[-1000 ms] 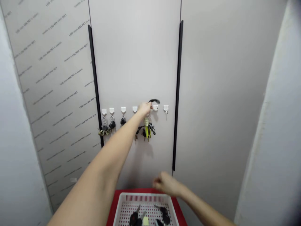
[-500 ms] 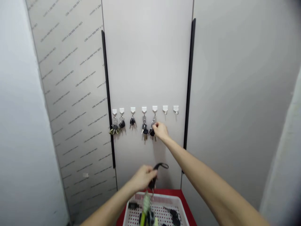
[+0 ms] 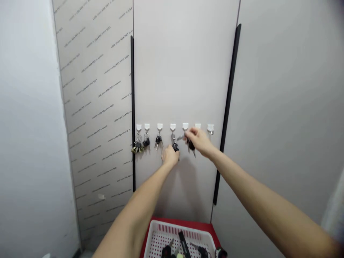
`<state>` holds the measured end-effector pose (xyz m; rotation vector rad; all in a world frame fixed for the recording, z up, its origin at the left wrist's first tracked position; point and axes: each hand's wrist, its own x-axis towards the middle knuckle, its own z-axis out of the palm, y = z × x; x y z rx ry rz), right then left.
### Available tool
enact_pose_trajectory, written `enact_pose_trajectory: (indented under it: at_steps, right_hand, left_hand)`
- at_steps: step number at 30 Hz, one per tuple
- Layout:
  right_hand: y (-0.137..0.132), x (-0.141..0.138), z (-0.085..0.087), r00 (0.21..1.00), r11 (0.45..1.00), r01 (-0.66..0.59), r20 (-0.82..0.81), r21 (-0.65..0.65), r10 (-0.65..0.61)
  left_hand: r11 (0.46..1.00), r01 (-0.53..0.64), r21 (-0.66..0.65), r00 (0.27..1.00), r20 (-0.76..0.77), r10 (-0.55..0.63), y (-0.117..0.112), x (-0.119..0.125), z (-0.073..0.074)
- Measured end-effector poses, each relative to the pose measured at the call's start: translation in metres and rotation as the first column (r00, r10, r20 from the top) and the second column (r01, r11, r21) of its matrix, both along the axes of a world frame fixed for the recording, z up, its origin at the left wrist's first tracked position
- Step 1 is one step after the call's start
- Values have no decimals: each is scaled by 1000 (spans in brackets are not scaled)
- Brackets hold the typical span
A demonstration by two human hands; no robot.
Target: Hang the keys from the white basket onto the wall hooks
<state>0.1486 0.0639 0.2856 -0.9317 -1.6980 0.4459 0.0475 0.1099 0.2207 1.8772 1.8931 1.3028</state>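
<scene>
Right grip (image 3: 198,139): narrow, fingertips pinched on a dark-headed bunch of metal keys (image 3: 191,144) just below the fifth hook; whether its ring touches that hook, I cannot tell.
Left grip (image 3: 170,155): at the black-and-silver key bunch (image 3: 175,145) below the fourth hook, back of the hand to the camera; how tightly the fingers close, I cannot tell.
Hook row: seven small white plastic hooks (image 3: 172,127) in a line across the panel; the right hand partly covers the sixth.
Hanging keys, leftmost hook: a key bunch with a yellow-green cord (image 3: 137,147).
Hanging keys, second and third hooks: a compact black key bunch (image 3: 146,142), then a spread black-headed key bunch (image 3: 158,139).
Panel: smooth pale grey (image 3: 185,71), between two long black vertical strips (image 3: 228,107).
Basket: white perforated plastic (image 3: 163,226), below the hands, holding black-headed keys (image 3: 200,249) and a long black strip (image 3: 184,243).
Tabletop: red (image 3: 213,229), under the basket.
Left wall: grey film with slanted printed lettering (image 3: 94,107).
</scene>
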Motion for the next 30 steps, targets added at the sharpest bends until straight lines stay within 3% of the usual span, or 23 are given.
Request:
enact_pose_trajectory:
  at_steps: [2,4,5,8,10,11,12,14,16,17,19,21,24,26,28,30]
  right_hand:
    - [-21,6,-38,972,981,-94,200,-170,127]
    - [-39,14,-91,920,906,-107,306,-410,247]
    - [-46,17,-121,893,868,-97,343,-487,292]
    - [-60,24,-199,831,837,-16,457,-547,315]
    - [-61,24,-226,764,789,-1,508,-614,397]
    - [-59,22,-228,737,780,-3,526,-626,425]
    - [-54,19,-224,728,785,-13,533,-619,432]
    - [-39,11,-198,782,841,-41,507,-539,363]
    - [-18,0,-157,893,899,-38,388,-437,226]
    - [-7,-6,-135,933,924,-19,325,-383,154]
    - [14,-22,-93,976,954,80,217,-290,-16]
    - [30,-40,-61,974,974,170,178,-151,-142]
    - [45,-71,-39,929,952,306,224,-20,-294]
    - [50,-89,-37,896,926,377,255,-4,-364]
    - [53,-100,-38,873,901,434,246,-1,-421]
    - [55,-102,-38,866,886,463,207,14,-456]
  left_hand:
    - [998,60,24,992,113,-63,2,0,3]
    - [982,170,80,943,275,-186,3,-4,12]
    - [965,231,122,894,365,-260,3,-7,19]
    - [890,353,288,678,577,-455,2,-13,51]
    - [857,352,376,567,643,-515,0,-18,74]
    - [850,338,404,536,659,-527,-2,-21,85]
    - [843,328,427,515,667,-538,-4,-25,93]
    - [817,352,458,494,651,-577,-14,-36,99]
    - [777,445,445,510,586,-629,-30,-49,85]
    - [758,512,404,538,537,-649,-40,-56,70]
    - [756,616,220,631,438,-641,-65,-67,25]
    - [706,708,-15,668,341,-662,-92,-74,-33]
    - [713,631,-305,765,94,-637,-126,-78,-113]
    - [701,578,-417,766,-20,-643,-136,-81,-141]
    - [718,568,-402,754,-97,-650,-132,-88,-143]
    - [809,523,-270,815,-122,-567,-114,-100,-122]
